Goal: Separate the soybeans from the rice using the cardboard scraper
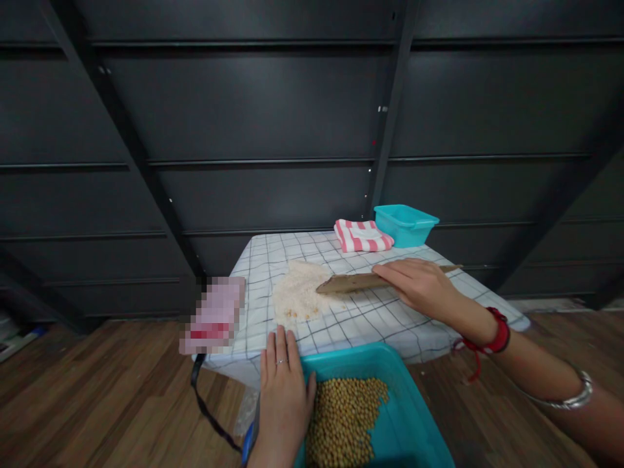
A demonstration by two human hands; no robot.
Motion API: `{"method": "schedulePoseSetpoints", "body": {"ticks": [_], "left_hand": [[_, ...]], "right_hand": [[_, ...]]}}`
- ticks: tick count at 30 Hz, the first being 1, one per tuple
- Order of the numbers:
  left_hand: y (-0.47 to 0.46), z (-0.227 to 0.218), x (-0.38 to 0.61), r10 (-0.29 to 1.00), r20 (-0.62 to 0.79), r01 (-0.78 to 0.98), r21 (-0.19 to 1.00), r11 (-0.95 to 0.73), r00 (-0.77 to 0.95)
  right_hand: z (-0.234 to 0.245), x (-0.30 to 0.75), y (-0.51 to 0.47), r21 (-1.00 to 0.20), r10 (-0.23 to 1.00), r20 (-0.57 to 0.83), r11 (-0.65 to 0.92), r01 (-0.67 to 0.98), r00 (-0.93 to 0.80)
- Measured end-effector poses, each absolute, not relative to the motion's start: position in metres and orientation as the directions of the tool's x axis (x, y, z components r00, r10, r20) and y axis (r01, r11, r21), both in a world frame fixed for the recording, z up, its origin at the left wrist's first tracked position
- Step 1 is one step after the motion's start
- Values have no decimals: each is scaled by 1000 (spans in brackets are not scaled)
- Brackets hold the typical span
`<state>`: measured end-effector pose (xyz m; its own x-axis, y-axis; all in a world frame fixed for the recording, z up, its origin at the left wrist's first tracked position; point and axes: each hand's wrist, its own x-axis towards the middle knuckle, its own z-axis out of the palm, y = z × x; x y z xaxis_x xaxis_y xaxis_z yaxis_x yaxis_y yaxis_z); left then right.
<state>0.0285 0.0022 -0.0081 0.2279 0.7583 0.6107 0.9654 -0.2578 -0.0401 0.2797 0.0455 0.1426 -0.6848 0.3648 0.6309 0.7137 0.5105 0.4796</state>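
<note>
My right hand (420,283) grips a flat brown piece of cardboard (348,282), which stands on edge on the checked tablecloth. The cardboard's left end touches a spread pile of rice-like white grains (298,289). A few yellowish beans (292,316) lie at the near side of that pile. My left hand (283,383) is open, its fingers stretched out at the table's near edge. Its thumb reaches over the left rim of a teal tub (403,370), which holds many yellow-brown beans (341,416). The tub's bottom part is cut off by the view.
On the table (277,246), a red-and-white striped cloth (363,236) lies at the back right beside a smaller teal basin (405,226). A blurred-out pink item (217,315) is at the left edge, with a black strap (207,406) below. A dark panelled wall (268,104) stands behind.
</note>
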Motion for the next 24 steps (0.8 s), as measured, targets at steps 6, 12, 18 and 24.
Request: {"method": "schedulePoseSetpoints", "body": {"ticks": [6,12,18,24], "left_hand": [[2,-6,29,746,620,964,-66,-258,242],[3,-9,29,733,640,960,-26,-278,230],[3,-9,28,747,627,959,0,-282,219],[2,-10,29,745,632,960,10,-280,211]], "right_hand": [[146,280,53,475,345,665,490,731,-663],[133,280,69,461,345,672,498,734,-656],[134,285,40,466,294,653,571,676,-698],[135,284,38,450,271,671,592,669,-691]]}}
